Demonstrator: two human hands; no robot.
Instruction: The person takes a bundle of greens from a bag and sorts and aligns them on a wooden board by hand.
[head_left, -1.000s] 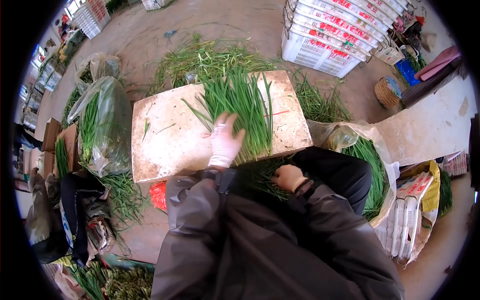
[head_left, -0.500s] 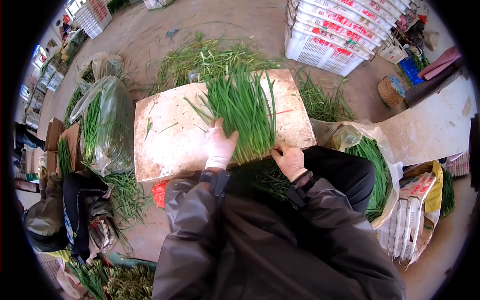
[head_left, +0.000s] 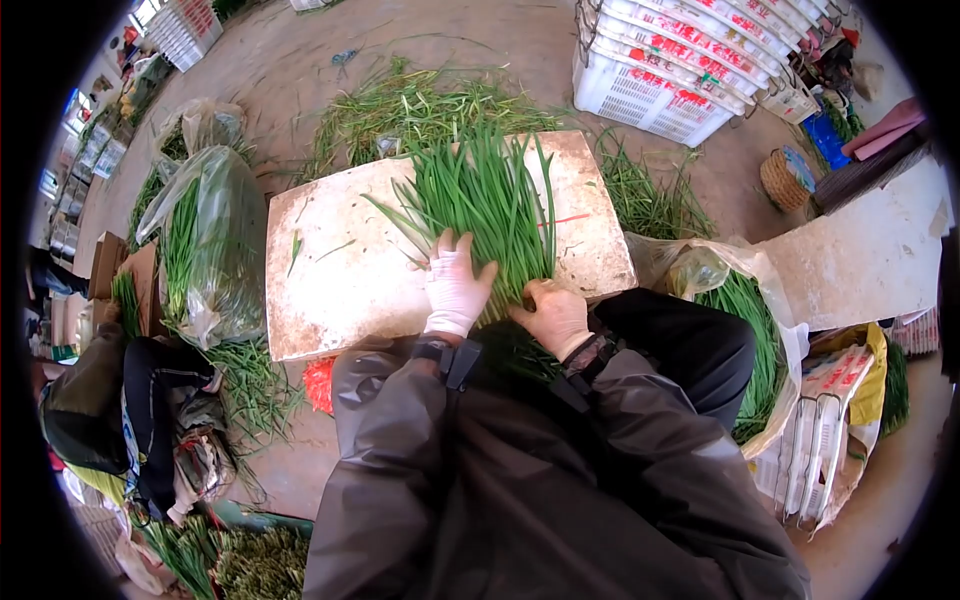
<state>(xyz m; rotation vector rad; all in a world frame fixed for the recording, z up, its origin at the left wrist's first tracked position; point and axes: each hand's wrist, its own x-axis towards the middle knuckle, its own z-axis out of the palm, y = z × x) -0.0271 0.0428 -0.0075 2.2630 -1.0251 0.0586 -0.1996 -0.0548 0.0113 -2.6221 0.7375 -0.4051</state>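
A bunch of green Chinese chives (head_left: 478,195) lies on a worn white board (head_left: 340,270) in front of me, its leaf tips pointing away and fanned out. My left hand (head_left: 457,288), in a pale glove, rests against the left side of the bunch near its cut end. Its fingers are stretched out and the thumb is apart. At the lower right of the bunch, my right hand (head_left: 555,316), also gloved, has its fingers curled against the stem ends. The hands partly hide those ends. A thin red strip (head_left: 572,217) lies on the board right of the leaves.
Loose leaves (head_left: 420,105) litter the floor behind the board. Clear bags of chives (head_left: 225,250) stand left, and another open bag (head_left: 745,330) sits by my right knee. Stacked white crates (head_left: 650,95) rise at the back right. A co-worker (head_left: 95,400) sits at the left.
My right hand has moved left, from the bunch's lower right corner in against the stem ends. My left hand has shifted slightly right. The co-worker at left has changed posture.
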